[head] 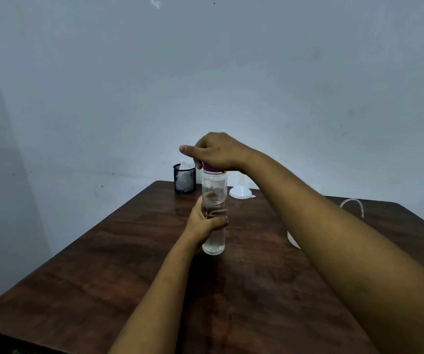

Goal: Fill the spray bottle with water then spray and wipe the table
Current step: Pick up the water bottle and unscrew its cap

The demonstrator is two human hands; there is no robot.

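A tall clear water bottle with a purple cap stands upright on the dark wooden table, holding water. My left hand wraps around the bottle's middle. My right hand sits on top, fingers closed over the purple cap, with one finger pointing left. A white funnel lies upside down on the table just behind and to the right of the bottle. Part of a white object shows beside my right forearm; most of it is hidden.
A black mesh cup with something white inside stands at the table's far edge, left of the bottle. A clear curved tube shows at the right behind my forearm. A plain grey wall is behind the table.
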